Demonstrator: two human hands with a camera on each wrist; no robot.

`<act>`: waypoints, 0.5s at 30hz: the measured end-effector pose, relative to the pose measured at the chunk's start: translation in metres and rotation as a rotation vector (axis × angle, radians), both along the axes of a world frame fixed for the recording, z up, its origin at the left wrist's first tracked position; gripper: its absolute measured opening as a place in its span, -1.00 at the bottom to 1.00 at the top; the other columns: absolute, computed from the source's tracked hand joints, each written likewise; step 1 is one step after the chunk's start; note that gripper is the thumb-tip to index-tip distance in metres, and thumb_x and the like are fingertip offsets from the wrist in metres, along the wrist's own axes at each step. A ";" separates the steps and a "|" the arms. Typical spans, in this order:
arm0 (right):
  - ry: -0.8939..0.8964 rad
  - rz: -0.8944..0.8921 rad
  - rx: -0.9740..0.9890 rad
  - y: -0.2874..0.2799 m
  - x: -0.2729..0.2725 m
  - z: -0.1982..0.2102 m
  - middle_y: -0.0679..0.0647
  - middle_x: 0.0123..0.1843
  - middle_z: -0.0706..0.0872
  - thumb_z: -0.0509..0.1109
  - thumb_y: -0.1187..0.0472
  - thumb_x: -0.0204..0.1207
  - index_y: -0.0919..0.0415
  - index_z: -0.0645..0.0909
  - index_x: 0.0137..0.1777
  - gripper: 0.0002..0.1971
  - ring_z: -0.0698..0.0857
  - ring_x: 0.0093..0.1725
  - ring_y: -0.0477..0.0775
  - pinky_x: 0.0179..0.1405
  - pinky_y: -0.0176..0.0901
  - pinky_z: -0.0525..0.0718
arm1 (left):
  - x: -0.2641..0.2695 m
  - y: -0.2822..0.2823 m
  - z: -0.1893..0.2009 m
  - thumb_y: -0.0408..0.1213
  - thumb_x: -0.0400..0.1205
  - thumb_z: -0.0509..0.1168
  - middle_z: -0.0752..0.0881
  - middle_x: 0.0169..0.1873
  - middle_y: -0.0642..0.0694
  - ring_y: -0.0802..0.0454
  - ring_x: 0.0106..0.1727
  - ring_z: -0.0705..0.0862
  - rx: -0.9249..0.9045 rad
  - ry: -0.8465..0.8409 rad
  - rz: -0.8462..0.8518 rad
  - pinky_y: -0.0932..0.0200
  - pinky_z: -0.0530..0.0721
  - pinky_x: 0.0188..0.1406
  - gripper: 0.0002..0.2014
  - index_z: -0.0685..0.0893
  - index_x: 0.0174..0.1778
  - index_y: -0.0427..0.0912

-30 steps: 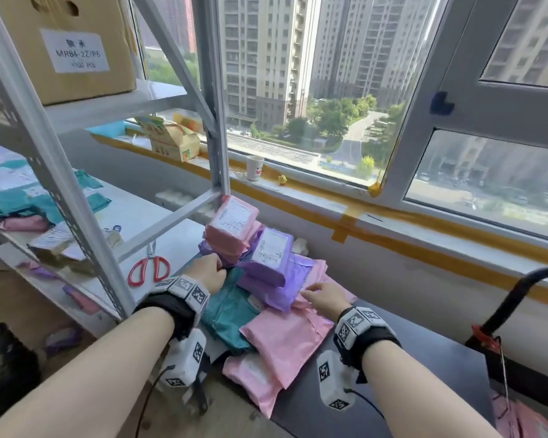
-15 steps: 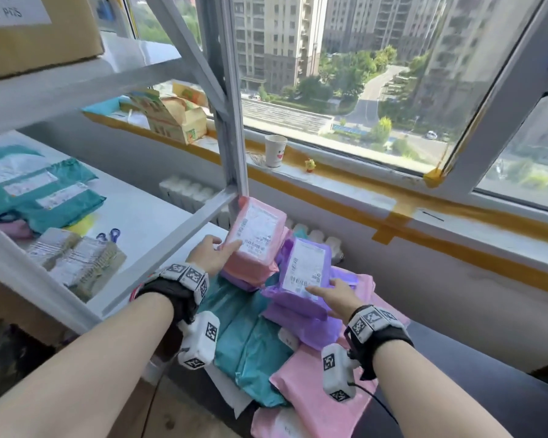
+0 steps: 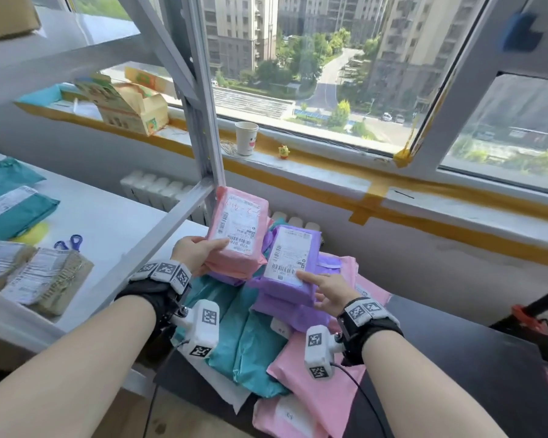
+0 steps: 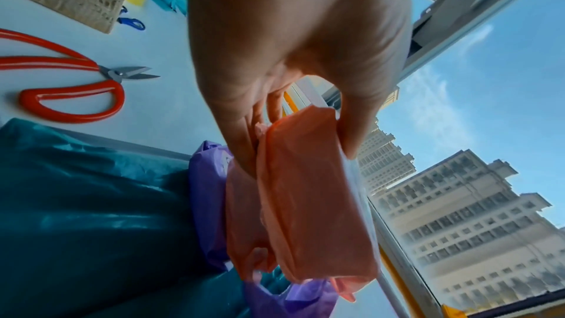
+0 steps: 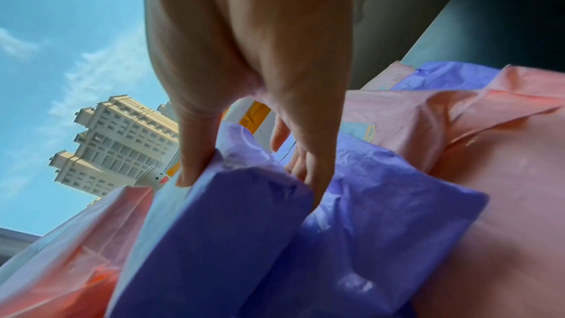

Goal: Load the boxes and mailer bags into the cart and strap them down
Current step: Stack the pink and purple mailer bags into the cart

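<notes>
Left hand has its grip clamped on the pink parcel, thumb on the label face, fingers curled behind, tilted up off the heap. Right hand grips the purple parcel just beside it, thumb on the label, fingers wrapped under. Below both grips, teal mailer bags and pink mailer bags lie piled on the dark surface. Red scissors lie on the shelf left of the left grip.
</notes>
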State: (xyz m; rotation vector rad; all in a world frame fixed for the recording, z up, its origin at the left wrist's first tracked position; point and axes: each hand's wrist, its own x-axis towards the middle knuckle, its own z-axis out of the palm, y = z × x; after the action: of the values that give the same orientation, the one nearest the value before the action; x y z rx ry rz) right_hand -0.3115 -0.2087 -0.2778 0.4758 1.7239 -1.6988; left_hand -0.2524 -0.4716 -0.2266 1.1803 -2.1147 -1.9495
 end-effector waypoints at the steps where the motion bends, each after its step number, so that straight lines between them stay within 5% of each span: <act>1: 0.013 -0.014 -0.025 0.003 0.005 0.004 0.17 -0.04 0.76 0.60 0.22 0.36 0.38 0.59 0.29 -0.48 0.68 -0.13 0.13 -0.20 -0.08 0.65 | 0.004 -0.001 0.000 -0.20 0.41 0.55 0.72 0.10 -0.27 -0.20 0.11 0.72 0.026 0.022 -0.006 -0.07 0.76 0.01 -0.43 0.58 0.28 -0.36; 6: 0.099 -0.132 -0.106 0.029 0.043 0.024 0.12 -0.05 0.78 0.58 0.31 0.36 0.25 0.49 0.41 -0.40 0.73 -0.21 0.06 -0.36 -0.18 0.69 | 0.025 0.011 0.012 -0.27 0.38 0.56 0.71 0.15 -0.28 -0.16 0.06 0.73 0.120 0.116 -0.095 0.13 0.80 -0.34 -0.38 0.55 0.34 -0.34; 11: 0.197 -0.259 -0.087 0.077 0.097 0.046 0.25 0.14 0.75 0.57 0.41 0.34 0.23 0.44 0.43 -0.35 0.75 -0.16 0.11 -0.39 -0.14 0.74 | 0.047 0.050 0.018 -0.02 -0.07 0.68 0.73 0.10 -0.30 -0.21 0.05 0.71 0.138 0.101 -0.296 0.07 0.73 -0.18 -0.06 0.66 0.22 -0.39; 15: 0.250 -0.381 -0.054 0.129 0.143 0.062 0.33 0.10 0.73 0.54 0.49 0.34 0.26 0.39 0.38 -0.37 0.75 -0.26 0.12 -0.37 -0.08 0.76 | 0.070 0.111 0.035 -0.34 0.35 0.55 0.76 -0.09 -0.28 -0.06 -0.19 0.71 0.224 0.088 -0.455 0.16 0.72 -0.37 -0.72 0.74 -0.07 -0.35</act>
State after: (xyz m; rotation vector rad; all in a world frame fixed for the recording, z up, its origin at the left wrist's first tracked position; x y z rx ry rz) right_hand -0.1688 -0.0801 -0.2154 0.6203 1.8418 -2.1457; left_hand -0.1824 -0.3602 -0.1919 0.6503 -2.3220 -2.4224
